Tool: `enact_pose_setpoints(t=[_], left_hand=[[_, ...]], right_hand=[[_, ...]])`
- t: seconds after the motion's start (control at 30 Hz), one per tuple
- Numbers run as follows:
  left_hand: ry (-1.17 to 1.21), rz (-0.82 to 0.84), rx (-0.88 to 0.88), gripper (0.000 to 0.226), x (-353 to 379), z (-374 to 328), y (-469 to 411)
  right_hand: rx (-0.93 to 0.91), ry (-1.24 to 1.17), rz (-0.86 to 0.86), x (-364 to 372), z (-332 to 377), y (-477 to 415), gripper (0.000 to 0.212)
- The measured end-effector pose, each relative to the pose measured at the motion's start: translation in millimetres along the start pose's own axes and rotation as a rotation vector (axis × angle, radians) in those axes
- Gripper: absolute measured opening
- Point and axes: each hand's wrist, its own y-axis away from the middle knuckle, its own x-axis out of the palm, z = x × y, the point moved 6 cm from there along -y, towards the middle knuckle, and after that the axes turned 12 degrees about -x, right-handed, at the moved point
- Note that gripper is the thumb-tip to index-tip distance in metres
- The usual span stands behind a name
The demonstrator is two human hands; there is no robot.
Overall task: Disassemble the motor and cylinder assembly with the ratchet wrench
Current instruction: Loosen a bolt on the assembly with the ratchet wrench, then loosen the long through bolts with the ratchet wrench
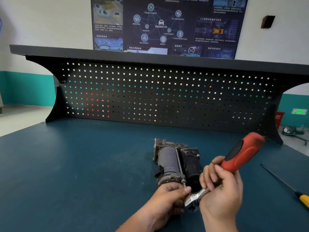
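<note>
Right hand (220,186) grips ratchet wrench (234,164), just before the motor assembly (175,163).

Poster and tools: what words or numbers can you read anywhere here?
"5G": in a circle, low on the wall poster.
"智能网联汽车": under the poster's car icon.
"通信技术": heading left of "5G".
Poster's small print and the green wall sign: too blurred.
On the ratchet wrench and motor assembly: none seen.

Dark teal workbench (66,164) is carrying two things. The motor and cylinder assembly (173,161) is lying near centre. A yellow-handled screwdriver (284,183) is lying well apart, at the right edge, its shaft pointing far-left.
</note>
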Motion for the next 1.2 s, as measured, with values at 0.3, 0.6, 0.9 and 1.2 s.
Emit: enact_pose_setpoints(t=[0.3, 0.6, 0.9, 1.2], left_hand=[[0.014, 0.006, -0.007, 0.019, 2, 0, 0], [0.002, 0.032, -0.010, 0.020, 4, -3, 1], [0.025, 0.008, -0.040, 0.033, -2, -3, -8], [0.043, -0.025, -0.032, 0.038, -5, -2, -8]], right_hand=[[0.026, -0.018, 0.011, 2, -1, -1, 0.029], [0.085, -0.019, 0.006, -1, 0, -4, 0.047], [0.184, -0.052, -0.053, 0, 2, -6, 0.048], [0.203, -0.347, 0.125, 3, 31, -14, 0.030]])
